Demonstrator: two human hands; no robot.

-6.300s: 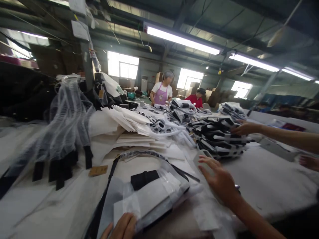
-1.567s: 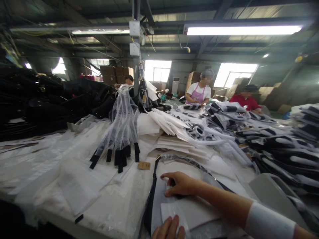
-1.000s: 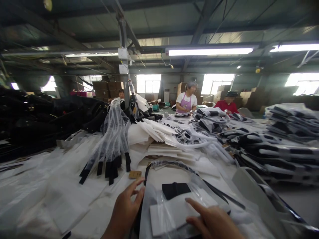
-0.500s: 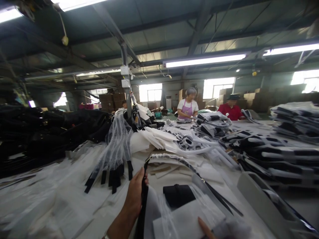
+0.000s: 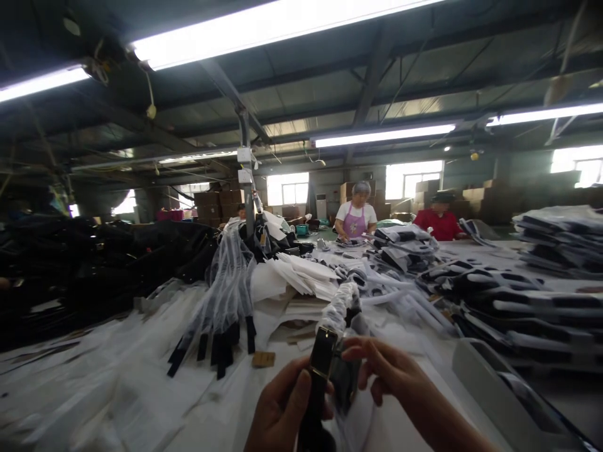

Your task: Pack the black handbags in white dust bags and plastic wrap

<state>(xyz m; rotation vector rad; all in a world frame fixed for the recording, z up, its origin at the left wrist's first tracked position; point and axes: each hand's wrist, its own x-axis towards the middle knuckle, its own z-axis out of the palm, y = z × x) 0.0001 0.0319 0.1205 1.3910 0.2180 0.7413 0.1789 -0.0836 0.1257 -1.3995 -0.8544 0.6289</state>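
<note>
My left hand (image 5: 285, 405) is closed around a black strap (image 5: 312, 411), thumb on its near face. A gold-toned metal buckle (image 5: 325, 334) shows on the strap just above the thumb. Beyond it the strap runs up into crinkled white wrapping (image 5: 340, 307). My right hand (image 5: 384, 370) is close on the right side, its fingers loosely bent and apart. Its fingertips are at the dark strip beside the buckle; whether they touch it I cannot tell. Below the hands, white sheeting covers much of what lies there.
Wrapped straps with black ends (image 5: 221, 339) hang at a post on the left. White sheets (image 5: 304, 273) lie ahead, a small brown tag (image 5: 263, 359) nearer. A grey bin (image 5: 494, 389) and stacked wrapped black pieces (image 5: 513, 301) stand right. Two people work across the table.
My left hand has turned the strap upright and brought it toward the middle, so the buckle faces me. My right hand has risen from the lower edge to beside the strap.
</note>
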